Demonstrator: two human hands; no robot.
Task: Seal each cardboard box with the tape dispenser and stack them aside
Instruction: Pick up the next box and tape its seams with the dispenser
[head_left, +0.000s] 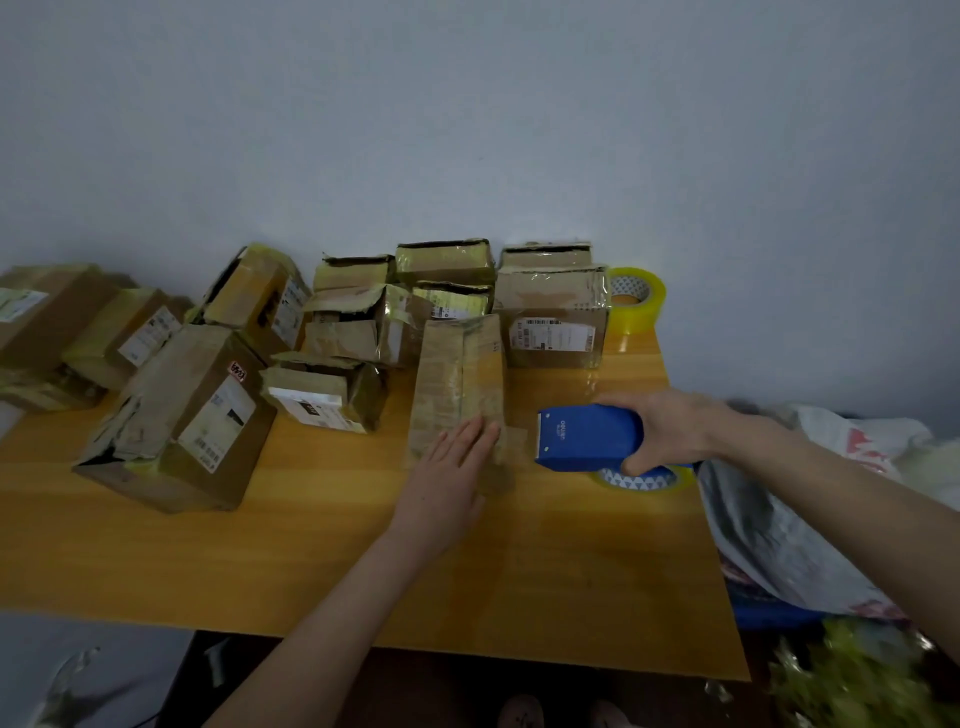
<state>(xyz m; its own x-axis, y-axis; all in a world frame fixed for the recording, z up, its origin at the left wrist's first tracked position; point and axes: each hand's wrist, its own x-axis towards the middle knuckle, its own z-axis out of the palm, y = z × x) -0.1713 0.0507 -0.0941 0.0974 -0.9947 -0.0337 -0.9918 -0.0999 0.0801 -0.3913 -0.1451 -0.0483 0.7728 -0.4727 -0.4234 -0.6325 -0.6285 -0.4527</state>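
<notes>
A long, narrow cardboard box (460, 384) lies mid-table, its top covered in clear tape. My left hand (447, 483) presses flat with straight fingers on its near end. Just right of the box, my right hand (670, 428) grips a blue tape dispenser (587, 436) with a yellowish tape roll (644, 478) under it. A strip of tape seems to run from the dispenser's mouth to the box's near end. Several other worn cardboard boxes (187, 410) lie in a loose heap behind and to the left.
The wooden table (337, 566) ends at a front edge near me. A spare yellow tape roll (636, 299) stands against the wall at the back right. Plastic bags (810, 525) and a blue bin sit off the table's right side. A grey wall is behind.
</notes>
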